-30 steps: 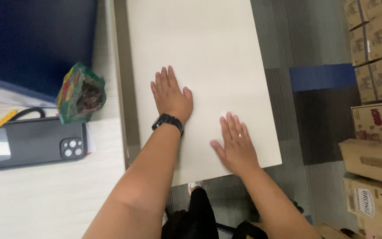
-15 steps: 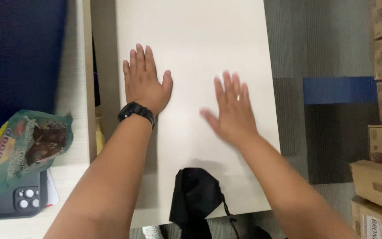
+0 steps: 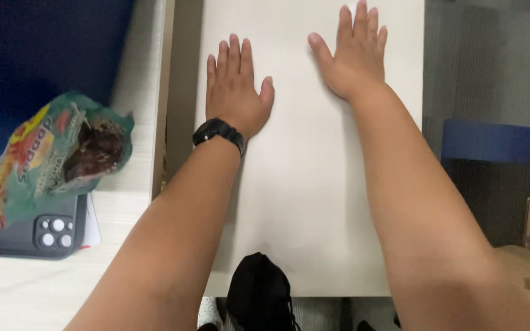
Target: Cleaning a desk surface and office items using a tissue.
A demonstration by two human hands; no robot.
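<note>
Both hands flat on white board (image 3: 314, 184), fingertips cropped.

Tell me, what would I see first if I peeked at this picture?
Two bare arms stretch up the middle, with the left hand and the right hand pressed flat, fingers spread, on a big white board. A black watch wraps the left wrist. Off to the left, a crinkly green snack bag lies partly over a dark phone on a pale table.
</note>
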